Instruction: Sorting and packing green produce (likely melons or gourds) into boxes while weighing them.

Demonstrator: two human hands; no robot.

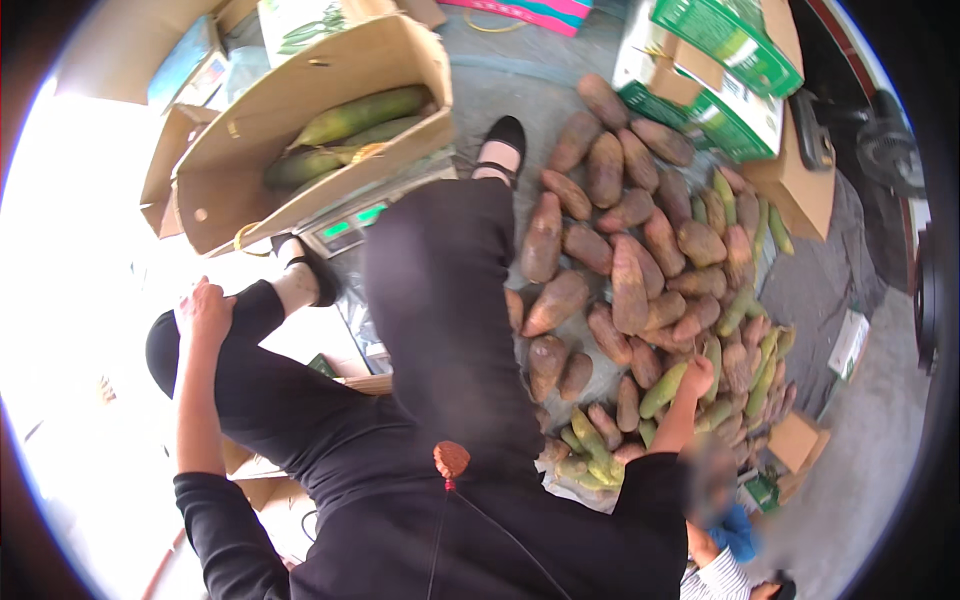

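Note:
My left hand rests on my bent left knee, loosely curled with the thumb apart, and nothing shows in it. On the right my right hand reaches down into a wide pile, its fingers closed at the end of a green gourd. Whether it grips that gourd or something under it is hidden. Around it lie many thick, brown, long vegetables, like sweet potatoes or ripe cucumbers. More green gourds are mixed in at the pile's near and right sides.
An open cardboard box holding several large green gourds stands on a scale with lit green displays. Green-and-white boxes stand at the back right, beside a black fan. Another person is partly visible at lower right.

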